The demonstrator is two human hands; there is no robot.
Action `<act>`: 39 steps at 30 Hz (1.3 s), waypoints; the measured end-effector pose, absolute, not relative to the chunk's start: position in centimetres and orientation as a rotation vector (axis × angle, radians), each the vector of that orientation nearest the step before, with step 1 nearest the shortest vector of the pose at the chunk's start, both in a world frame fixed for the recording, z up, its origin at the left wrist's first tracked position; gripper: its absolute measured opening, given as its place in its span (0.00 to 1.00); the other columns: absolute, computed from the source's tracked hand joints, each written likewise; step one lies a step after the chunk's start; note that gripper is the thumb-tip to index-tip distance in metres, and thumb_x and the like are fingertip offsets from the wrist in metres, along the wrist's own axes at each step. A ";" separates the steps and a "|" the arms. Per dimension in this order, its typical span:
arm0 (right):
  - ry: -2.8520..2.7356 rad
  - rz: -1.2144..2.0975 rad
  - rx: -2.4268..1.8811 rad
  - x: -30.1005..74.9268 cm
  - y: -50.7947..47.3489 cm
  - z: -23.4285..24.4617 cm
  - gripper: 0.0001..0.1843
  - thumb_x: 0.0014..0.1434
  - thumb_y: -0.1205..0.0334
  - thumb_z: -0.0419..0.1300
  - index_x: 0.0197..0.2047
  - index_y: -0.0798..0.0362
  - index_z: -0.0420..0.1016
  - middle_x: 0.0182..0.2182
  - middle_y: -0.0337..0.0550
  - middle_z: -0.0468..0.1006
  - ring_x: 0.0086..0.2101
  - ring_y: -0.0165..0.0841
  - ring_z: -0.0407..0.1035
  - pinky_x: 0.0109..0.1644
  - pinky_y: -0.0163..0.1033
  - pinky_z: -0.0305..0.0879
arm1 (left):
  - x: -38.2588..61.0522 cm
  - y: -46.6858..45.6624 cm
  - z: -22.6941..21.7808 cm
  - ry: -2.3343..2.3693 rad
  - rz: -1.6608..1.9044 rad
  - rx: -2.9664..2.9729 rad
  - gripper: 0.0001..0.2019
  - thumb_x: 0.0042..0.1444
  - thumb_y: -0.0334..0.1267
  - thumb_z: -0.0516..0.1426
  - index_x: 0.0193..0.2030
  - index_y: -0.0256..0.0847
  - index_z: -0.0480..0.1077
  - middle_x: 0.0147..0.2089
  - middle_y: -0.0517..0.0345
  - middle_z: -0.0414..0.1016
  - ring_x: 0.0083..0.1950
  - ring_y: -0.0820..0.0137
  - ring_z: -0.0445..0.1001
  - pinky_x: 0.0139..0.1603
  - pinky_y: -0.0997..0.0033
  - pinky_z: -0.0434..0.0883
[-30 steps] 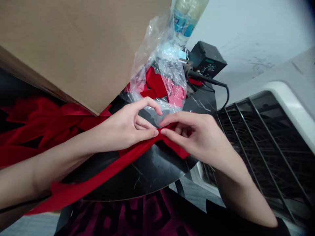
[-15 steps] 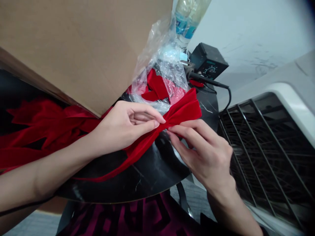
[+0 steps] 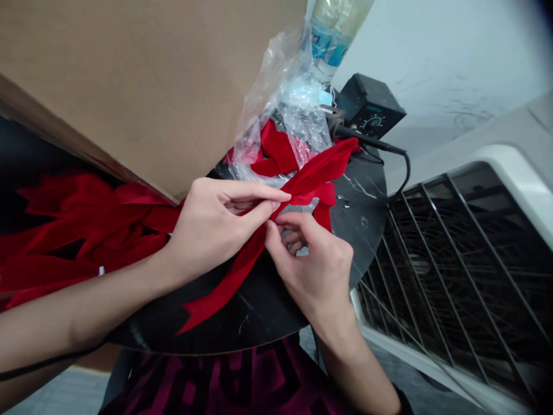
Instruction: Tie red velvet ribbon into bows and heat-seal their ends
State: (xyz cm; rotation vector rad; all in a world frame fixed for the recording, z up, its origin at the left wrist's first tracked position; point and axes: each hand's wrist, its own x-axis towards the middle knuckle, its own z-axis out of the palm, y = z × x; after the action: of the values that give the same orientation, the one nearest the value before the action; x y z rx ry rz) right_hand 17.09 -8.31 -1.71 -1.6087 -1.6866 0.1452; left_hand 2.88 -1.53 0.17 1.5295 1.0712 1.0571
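Between thumb and fingers, my left hand (image 3: 224, 222) pinches a red velvet ribbon bow (image 3: 319, 170) at its gathered middle. My right hand (image 3: 313, 253) is closed just below that spot, thumb and forefinger pinched at the ribbon's edge. One ribbon tail with a notched end (image 3: 216, 302) hangs down over the black table; other parts of the bow spread to the upper right. My fingers hide the centre of the bow. Behind it, a clear plastic bag (image 3: 276, 86) holds more red velvet pieces (image 3: 276, 150).
A large cardboard box (image 3: 151, 86) stands at the back left, with a heap of red ribbons (image 3: 99, 219) beside it. At the back are plastic bottles (image 3: 332, 40) and a black box with a dial (image 3: 369, 109). A heater-like grille (image 3: 449, 271) stands right of the black table (image 3: 363, 230).
My right hand has moved left and down, from the bow's right side to below its middle. The bow has turned in my left hand, its loops shifting and the notched tail swinging into view.
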 end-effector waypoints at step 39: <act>-0.913 0.239 -1.399 33.7 9.2 -3.9 0.04 0.56 0.66 0.66 0.36 0.56 0.77 0.23 0.35 0.72 0.21 0.26 0.63 0.25 0.34 0.61 | 1.7 1.0 -0.4 0.995 0.635 1.238 0.07 0.54 0.31 0.65 0.41 0.42 0.78 0.25 0.63 0.78 0.25 0.75 0.70 0.26 0.79 0.60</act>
State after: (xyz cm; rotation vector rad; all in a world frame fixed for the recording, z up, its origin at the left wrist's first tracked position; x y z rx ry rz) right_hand 33.67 9.23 -3.95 -1.3993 -0.9125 0.2391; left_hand 1.70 0.99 -0.40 1.2384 0.9953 0.6352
